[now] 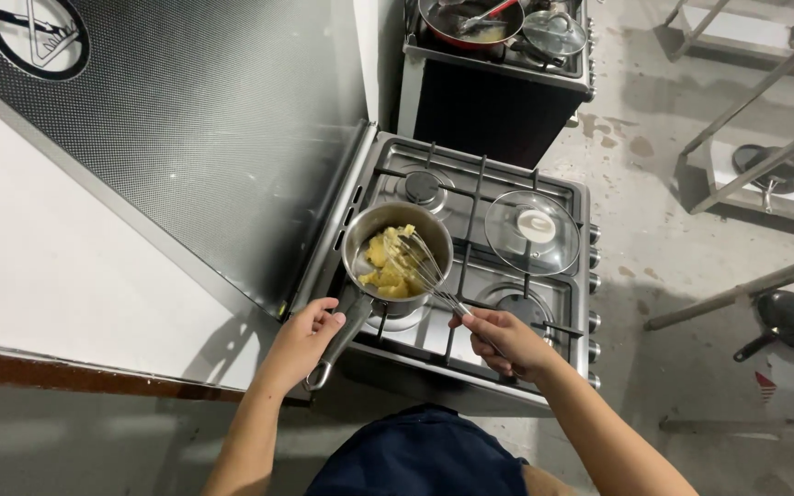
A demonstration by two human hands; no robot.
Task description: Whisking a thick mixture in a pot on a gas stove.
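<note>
A small steel saucepan [357, 246] sits on the front left burner of a steel gas stove [562, 303]. Yellow lumpy food [388, 271] lies inside it. My left hand [310, 332] grips the saucepan's long handle [337, 342]. My right hand [505, 342] holds a wire whisk [423, 266] by its handle, with the wire head down in the yellow food.
A glass lid [532, 231] rests on the stove's right side. The raised stove cover [186, 138] stands at the left. A second stove farther back carries a red pan [467, 26] and another glass lid [554, 33]. A black pan [788, 321] lies on the floor at right, near metal racks [755, 138].
</note>
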